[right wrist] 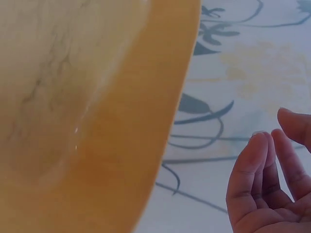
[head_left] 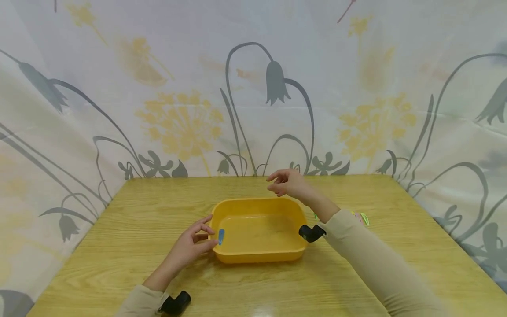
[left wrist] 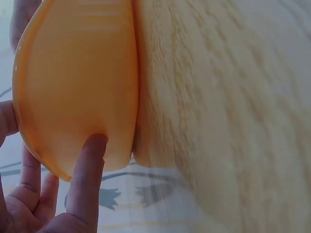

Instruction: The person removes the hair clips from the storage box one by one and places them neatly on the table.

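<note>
Nearest us, our left hand (head_left: 190,246) pinches a small blue clip (head_left: 221,236) onto the near-left rim of the yellow tub (head_left: 259,251) at the table's (head_left: 130,229) centre, steadying it, while our right hand (head_left: 287,182) hovers relaxed, empty, beyond the far rim.

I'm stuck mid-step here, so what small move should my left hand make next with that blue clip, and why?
Probably let go of it. The left hand pinches the small blue clip right at the rim of the yellow tub, just inside the wall, while the right hand hovers open above the far rim, holding nothing.
</note>
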Motion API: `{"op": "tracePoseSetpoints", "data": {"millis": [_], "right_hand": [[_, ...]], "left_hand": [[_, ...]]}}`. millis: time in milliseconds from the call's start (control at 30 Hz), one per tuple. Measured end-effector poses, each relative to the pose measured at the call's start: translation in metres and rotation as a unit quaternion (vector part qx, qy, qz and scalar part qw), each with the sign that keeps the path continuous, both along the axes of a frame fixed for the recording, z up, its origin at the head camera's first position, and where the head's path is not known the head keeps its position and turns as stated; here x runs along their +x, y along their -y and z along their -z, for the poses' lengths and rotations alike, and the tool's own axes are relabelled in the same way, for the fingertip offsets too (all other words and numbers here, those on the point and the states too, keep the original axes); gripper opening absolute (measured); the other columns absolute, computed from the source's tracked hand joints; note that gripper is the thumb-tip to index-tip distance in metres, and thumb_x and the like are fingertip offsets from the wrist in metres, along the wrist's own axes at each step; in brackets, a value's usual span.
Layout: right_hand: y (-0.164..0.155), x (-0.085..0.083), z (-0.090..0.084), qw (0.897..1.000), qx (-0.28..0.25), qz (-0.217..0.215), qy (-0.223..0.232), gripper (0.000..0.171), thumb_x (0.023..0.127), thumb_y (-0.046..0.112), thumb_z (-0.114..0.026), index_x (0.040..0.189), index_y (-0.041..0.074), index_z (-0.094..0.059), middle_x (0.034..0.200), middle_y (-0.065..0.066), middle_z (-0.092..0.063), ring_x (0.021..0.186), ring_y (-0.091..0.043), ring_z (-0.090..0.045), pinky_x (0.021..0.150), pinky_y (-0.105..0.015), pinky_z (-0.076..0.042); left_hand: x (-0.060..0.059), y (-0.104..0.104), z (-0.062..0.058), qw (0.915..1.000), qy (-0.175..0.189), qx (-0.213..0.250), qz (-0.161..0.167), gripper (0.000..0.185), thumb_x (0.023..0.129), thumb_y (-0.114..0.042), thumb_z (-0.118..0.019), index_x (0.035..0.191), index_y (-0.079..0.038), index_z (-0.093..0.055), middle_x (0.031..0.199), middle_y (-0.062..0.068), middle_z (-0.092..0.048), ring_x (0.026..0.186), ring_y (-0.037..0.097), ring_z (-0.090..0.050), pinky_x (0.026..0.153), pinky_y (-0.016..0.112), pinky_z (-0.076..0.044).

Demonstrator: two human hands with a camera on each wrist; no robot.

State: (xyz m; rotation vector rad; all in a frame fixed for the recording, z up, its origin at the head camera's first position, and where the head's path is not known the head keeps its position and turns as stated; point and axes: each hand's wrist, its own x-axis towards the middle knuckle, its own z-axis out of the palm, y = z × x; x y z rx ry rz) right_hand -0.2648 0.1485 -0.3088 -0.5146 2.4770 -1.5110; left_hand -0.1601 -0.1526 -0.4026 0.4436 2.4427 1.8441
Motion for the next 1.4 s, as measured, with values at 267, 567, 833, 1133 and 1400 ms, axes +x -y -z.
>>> {"op": "tracePoseSetpoints", "data": {"millis": [267,567,833,1133,1400], "right_hand": [[0.031,-0.008,0.015,0.999,0.008,-0.037,0.025,0.026,0.087,0.011,-0.066,0.112,0.002,-0.062,0.09,-0.015,-0.059,0.083,-0.034,-0.06,0.077,-0.039,-0.054],[0.056,-0.014,0.033,0.994,0.039,-0.102,0.004,0.026,0.084,0.01,-0.07,0.107,0.0,-0.064,0.081,-0.012,-0.061,0.071,-0.03,-0.061,0.07,-0.041,-0.055],[0.074,-0.014,0.047,0.987,0.048,-0.154,-0.008,0.024,0.082,0.007,-0.071,0.104,0.0,-0.065,0.076,-0.007,-0.062,0.067,-0.024,-0.06,0.069,-0.043,-0.055],[0.091,-0.008,0.06,0.965,0.092,-0.246,-0.016,0.02,0.084,0.006,-0.068,0.104,0.0,-0.066,0.076,-0.001,-0.063,0.066,-0.018,-0.059,0.065,-0.033,-0.053],[0.103,-0.01,0.065,0.932,0.111,-0.344,-0.007,0.023,0.086,-0.001,-0.062,0.109,-0.001,-0.066,0.086,-0.005,-0.067,0.068,-0.006,-0.055,0.066,-0.019,-0.048]], "left_hand": [[0.001,0.0,-0.002,0.9998,0.016,0.011,-0.008,0.02,0.082,-0.01,-0.072,0.095,0.0,-0.059,0.146,0.013,-0.033,0.109,0.034,-0.054,0.098,0.045,-0.039],[0.0,0.001,-0.002,0.9999,0.013,0.008,-0.006,0.022,0.082,-0.011,-0.072,0.096,0.002,-0.059,0.146,0.013,-0.034,0.108,0.034,-0.055,0.098,0.048,-0.038],[0.0,0.0,-0.002,0.9999,0.013,0.002,-0.007,0.02,0.083,-0.012,-0.072,0.094,-0.002,-0.06,0.146,0.013,-0.034,0.108,0.034,-0.055,0.098,0.047,-0.039],[0.0,0.002,-0.002,1.0,0.01,-0.001,0.0,0.023,0.083,-0.013,-0.072,0.096,0.001,-0.059,0.146,0.013,-0.033,0.108,0.034,-0.055,0.097,0.048,-0.039],[0.0,0.002,-0.003,1.0,0.008,-0.003,0.002,0.023,0.083,-0.013,-0.071,0.097,0.002,-0.059,0.146,0.013,-0.033,0.108,0.036,-0.055,0.097,0.049,-0.039]]}}
